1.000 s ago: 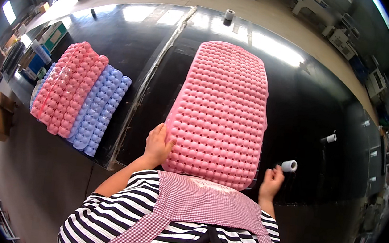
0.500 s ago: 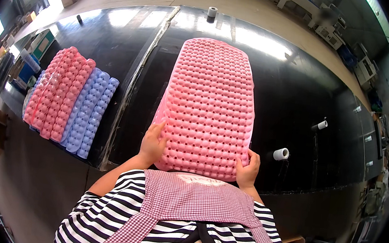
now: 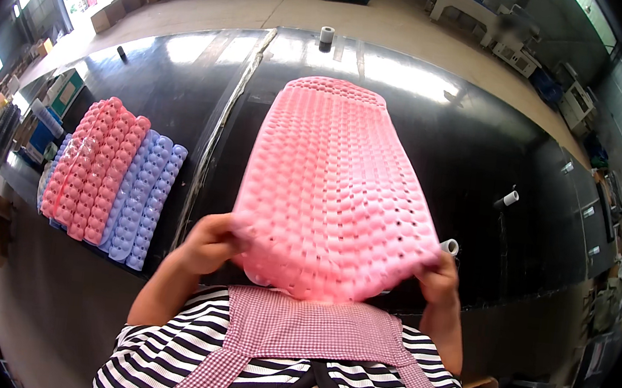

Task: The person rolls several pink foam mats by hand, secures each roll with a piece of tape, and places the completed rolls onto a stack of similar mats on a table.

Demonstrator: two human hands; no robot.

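Left hand: I am seeing the left hand (image 3: 207, 245) gripping the near left corner of the bumpy pink mat (image 3: 321, 168);
Right hand: it (image 3: 439, 276) is holding the near right corner, fingertips blurring slightly;
Pink mat: it is stretching away from the person over the black bench (image 3: 481, 166), its near end sagging between both hands;
White rolls: a near roll (image 3: 450, 247) is peeking out behind the right hand; a second roll (image 3: 510, 198) is lying farther right; a third roll (image 3: 327, 35) is standing by the far edge;
Bench's left: a pink bundle (image 3: 90, 171) and a blue bundle (image 3: 139, 202) are lying together, touching.
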